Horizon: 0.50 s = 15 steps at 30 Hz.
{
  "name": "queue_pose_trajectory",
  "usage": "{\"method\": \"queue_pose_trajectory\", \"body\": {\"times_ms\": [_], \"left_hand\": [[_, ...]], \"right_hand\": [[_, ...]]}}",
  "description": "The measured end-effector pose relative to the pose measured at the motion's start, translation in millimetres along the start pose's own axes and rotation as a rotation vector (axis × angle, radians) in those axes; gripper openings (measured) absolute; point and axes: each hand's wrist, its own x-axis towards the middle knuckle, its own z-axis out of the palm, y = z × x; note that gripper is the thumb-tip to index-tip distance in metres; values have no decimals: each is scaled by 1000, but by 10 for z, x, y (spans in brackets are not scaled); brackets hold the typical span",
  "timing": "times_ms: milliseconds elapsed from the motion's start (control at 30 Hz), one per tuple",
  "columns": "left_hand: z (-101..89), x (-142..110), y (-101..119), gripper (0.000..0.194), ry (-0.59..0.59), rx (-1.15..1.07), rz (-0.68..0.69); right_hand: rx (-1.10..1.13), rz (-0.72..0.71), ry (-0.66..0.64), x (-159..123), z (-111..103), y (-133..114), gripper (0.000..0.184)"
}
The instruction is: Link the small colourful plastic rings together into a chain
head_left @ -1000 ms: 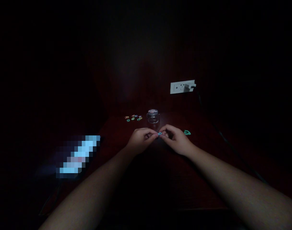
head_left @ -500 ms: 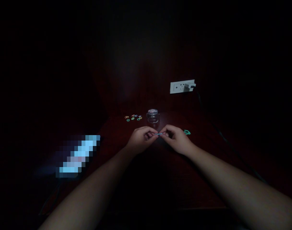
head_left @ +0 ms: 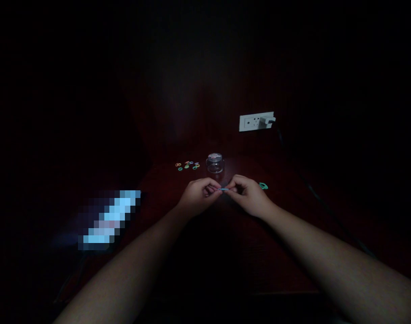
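Note:
Over the middle of the table, my left hand (head_left: 199, 196) and my right hand (head_left: 248, 194) meet fingertip to fingertip. Each pinches one end of a small light-blue band (head_left: 223, 189), which lies stretched level between them; its exact shape is too small to make out. Just behind the hands stands a clear jar (head_left: 214, 165) with its lid on. Several small coloured hair ties (head_left: 187, 166) lie scattered left of the jar. Beside my right hand rests a green looped band (head_left: 263, 185), partly hidden by that hand.
On the left lies a lit, pixelated screen (head_left: 110, 220), with a thin cable near its lower end. A white wall socket (head_left: 256, 121) holds a plug, and its dark cord (head_left: 313, 191) runs down the right side. The dark red table (head_left: 279, 265) is dimly lit.
Both hands stay almost in place, still pinching the blue band. The jar and the scattered hair ties have not moved.

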Motion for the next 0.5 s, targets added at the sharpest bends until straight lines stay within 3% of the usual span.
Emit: {"method": "queue_pose_trajectory", "body": {"times_ms": [500], "left_hand": [[-2, 9, 50, 16, -54, -20, 14]], "right_hand": [[11, -11, -32, 5, -41, -43, 19]]}}
